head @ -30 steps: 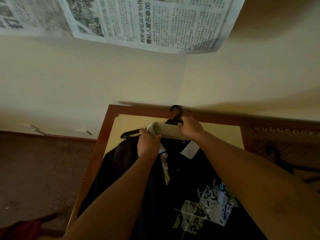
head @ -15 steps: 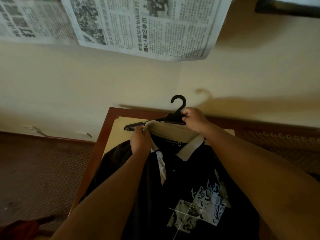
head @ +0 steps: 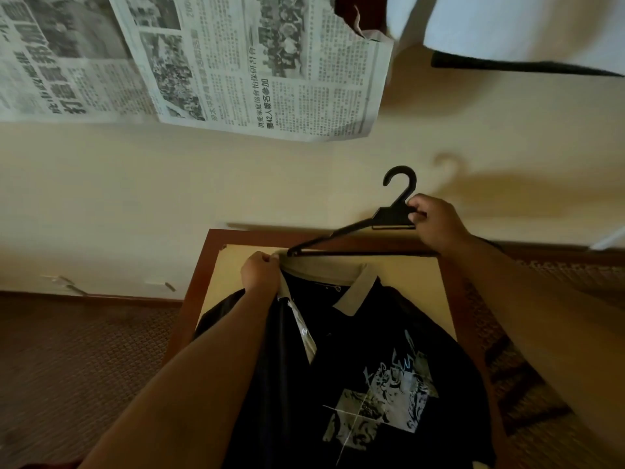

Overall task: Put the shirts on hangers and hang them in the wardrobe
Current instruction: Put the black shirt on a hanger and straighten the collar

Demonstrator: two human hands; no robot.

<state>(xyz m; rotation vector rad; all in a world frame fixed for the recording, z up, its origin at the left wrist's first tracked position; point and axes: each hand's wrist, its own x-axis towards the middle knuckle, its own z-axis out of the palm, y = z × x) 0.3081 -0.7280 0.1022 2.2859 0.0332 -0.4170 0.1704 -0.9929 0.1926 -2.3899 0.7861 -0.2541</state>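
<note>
A black polo shirt [head: 365, 350] with a beige collar and a pale print on its chest lies spread on a brown-framed surface [head: 192, 299] with a cream top. My left hand [head: 261, 272] pinches the left end of the collar. My right hand [head: 436, 221] grips the neck of a black plastic hanger [head: 389, 214] just under its hook. The hanger is lifted above the collar, tilted, its left tip touching the collar beside my left hand.
Newspaper sheets [head: 209, 62] hang on the cream wall above. At the top right hang a white garment [head: 527, 25] with a dark hem and a bit of dark red cloth [head: 351, 11]. Brown woven carpet [head: 74, 367] lies to the left, a patterned brown surface [head: 541, 384] to the right.
My right hand has pulled the hanger up and to the right, out of the collar. My left hand keeps its pinch on the collar. The view has tilted upward.
</note>
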